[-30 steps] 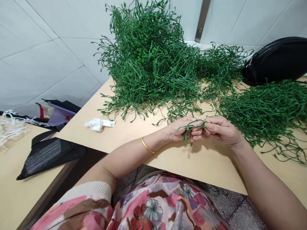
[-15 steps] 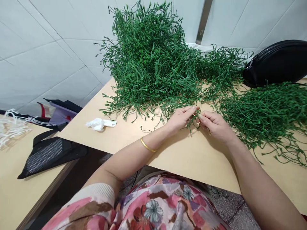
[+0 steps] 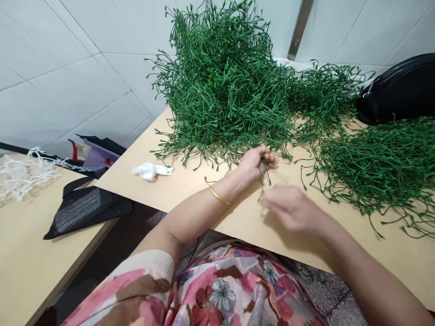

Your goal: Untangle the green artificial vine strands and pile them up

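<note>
Green stems [image 3: 262, 168] in left hand [image 3: 255, 163], fingers curled around them.
Right hand [image 3: 288, 207] nearer the body, fingers drawn in, blurred; grip cannot be told. Large pile [image 3: 220, 86] beyond left hand; smaller heap [image 3: 384, 163] right of both.

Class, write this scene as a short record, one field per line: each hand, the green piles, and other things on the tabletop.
Left hand: holds green strands
Right hand: blurred, close by; grip unclear
Larger pile: green, heaped at the back
Smaller pile: green, in front of the black bag
Other things: black bag, crumpled white wad
Jewellery: gold bracelet on the left arm
</note>
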Tool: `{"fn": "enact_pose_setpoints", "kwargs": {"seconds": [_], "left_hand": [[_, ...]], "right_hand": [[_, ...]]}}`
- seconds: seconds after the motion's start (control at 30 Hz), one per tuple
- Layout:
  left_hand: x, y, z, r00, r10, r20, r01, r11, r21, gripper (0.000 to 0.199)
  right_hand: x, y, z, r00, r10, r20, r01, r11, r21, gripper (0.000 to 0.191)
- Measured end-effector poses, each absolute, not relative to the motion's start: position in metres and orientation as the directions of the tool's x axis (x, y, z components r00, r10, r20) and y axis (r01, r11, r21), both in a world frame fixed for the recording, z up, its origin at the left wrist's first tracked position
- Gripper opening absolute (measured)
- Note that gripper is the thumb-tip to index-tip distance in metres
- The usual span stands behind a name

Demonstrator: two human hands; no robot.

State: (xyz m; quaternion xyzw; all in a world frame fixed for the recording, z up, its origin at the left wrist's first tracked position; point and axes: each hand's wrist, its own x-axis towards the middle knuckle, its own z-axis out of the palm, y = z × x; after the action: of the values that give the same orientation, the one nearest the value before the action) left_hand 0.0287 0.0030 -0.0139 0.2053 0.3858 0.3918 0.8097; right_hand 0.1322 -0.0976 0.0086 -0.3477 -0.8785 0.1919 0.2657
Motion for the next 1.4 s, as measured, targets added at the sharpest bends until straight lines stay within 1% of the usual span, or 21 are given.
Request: {"fn": "enact_pose_setpoints", "kwargs": {"seconds": [0.03,0.07,0.1,0.13,0.2,0.27,0.3,0.37,0.47,0.6,0.67,0.73,0.8,0.87,0.97,1.07,1.13,1.2,1.3,1.33,1.4], "left_hand": [[0.028,0.006,-0.014,0.372,0.806,-0.46,-0.501,0.592,0.632,0.024],[0.026,0.008,-0.014,0.362,0.821,-0.441,-0.516,0.571,0.639,0.022],[0.025,0.009,-0.015,0.37,0.831,-0.416,-0.518,0.556,0.65,0.021],[0.024,0.009,-0.015,0.388,0.835,-0.389,-0.512,0.547,0.663,0.019],[0.021,0.007,-0.016,0.434,0.827,-0.358,-0.49,0.55,0.676,0.015],[0.018,0.005,-0.017,0.469,0.811,-0.35,-0.476,0.566,0.673,0.014],[0.017,0.005,-0.017,0.488,0.801,-0.347,-0.475,0.578,0.664,0.014],[0.016,0.004,-0.017,0.523,0.779,-0.346,-0.476,0.604,0.639,0.015],[0.017,0.002,-0.017,0.557,0.753,-0.351,-0.459,0.631,0.626,0.017],[0.017,-0.001,-0.014,0.557,0.757,-0.342,-0.451,0.622,0.64,0.019],[0.016,-0.002,-0.013,0.559,0.759,-0.334,-0.447,0.615,0.649,0.02],[0.015,-0.003,-0.012,0.564,0.762,-0.319,-0.42,0.597,0.683,0.02],[0.014,-0.004,-0.011,0.57,0.771,-0.282,-0.383,0.553,0.74,0.02],[0.015,-0.006,-0.011,0.57,0.786,-0.239,-0.35,0.495,0.795,0.022],[0.016,-0.009,-0.012,0.572,0.792,-0.213,-0.279,0.432,0.858,0.024],[0.018,-0.011,-0.011,0.598,0.777,-0.197,-0.2,0.382,0.902,0.025],[0.019,-0.011,-0.011,0.594,0.78,-0.198,-0.165,0.359,0.919,0.022],[0.019,-0.011,-0.011,0.566,0.799,-0.205,-0.138,0.337,0.931,0.018],[0.018,-0.009,-0.012,0.543,0.821,-0.179,-0.126,0.29,0.949,0.019],[0.018,-0.008,-0.013,0.547,0.82,-0.167,-0.127,0.278,0.952,0.02],[0.018,-0.008,-0.014,0.564,0.812,-0.152,-0.121,0.264,0.957,0.019]], "right_hand": [[0.129,-0.103,0.013,-0.64,0.679,0.359,0.451,0.71,-0.541,0.027],[0.127,-0.106,0.016,-0.612,0.689,0.388,0.429,0.702,-0.569,0.026],[0.128,-0.107,0.019,-0.529,0.747,0.403,0.449,0.649,-0.614,0.026],[0.131,-0.106,0.021,-0.4,0.823,0.404,0.491,0.565,-0.664,0.024],[0.141,-0.1,0.022,-0.093,0.926,0.365,0.528,0.357,-0.77,0.021],[0.151,-0.091,0.019,0.15,0.936,0.318,0.5,0.206,-0.841,0.022],[0.155,-0.088,0.016,0.221,0.928,0.301,0.481,0.165,-0.861,0.023],[0.158,-0.083,0.012,0.288,0.913,0.287,0.467,0.128,-0.875,0.025],[0.159,-0.08,0.006,0.255,0.926,0.278,0.433,0.148,-0.889,0.029],[0.165,-0.074,-0.002,0.148,0.971,0.188,0.255,0.147,-0.956,0.036],[0.169,-0.072,-0.005,0.122,0.981,0.15,0.176,0.127,-0.976,0.035],[0.171,-0.071,-0.005,0.09,0.988,0.126,0.146,0.113,-0.983,0.031],[0.171,-0.072,-0.004,0.056,0.99,0.13,0.184,0.118,-0.976,0.029],[0.169,-0.073,-0.003,0.044,0.987,0.157,0.306,0.137,-0.942,0.026],[0.167,-0.076,-0.005,0.058,0.967,0.249,0.55,0.177,-0.816,0.02],[0.167,-0.077,-0.008,0.069,0.952,0.298,0.659,0.181,-0.73,0.015],[0.168,-0.077,-0.008,0.072,0.957,0.28,0.637,0.172,-0.752,0.013],[0.17,-0.076,-0.007,0.043,0.968,0.246,0.536,0.185,-0.823,0.015],[0.173,-0.076,-0.003,-0.013,0.981,0.192,0.373,0.183,-0.91,0.019],[0.173,-0.076,-0.001,-0.01,0.983,0.182,0.37,0.172,-0.913,0.02],[0.173,-0.076,0.001,0.022,0.984,0.176,0.435,0.149,-0.888,0.022]]}}
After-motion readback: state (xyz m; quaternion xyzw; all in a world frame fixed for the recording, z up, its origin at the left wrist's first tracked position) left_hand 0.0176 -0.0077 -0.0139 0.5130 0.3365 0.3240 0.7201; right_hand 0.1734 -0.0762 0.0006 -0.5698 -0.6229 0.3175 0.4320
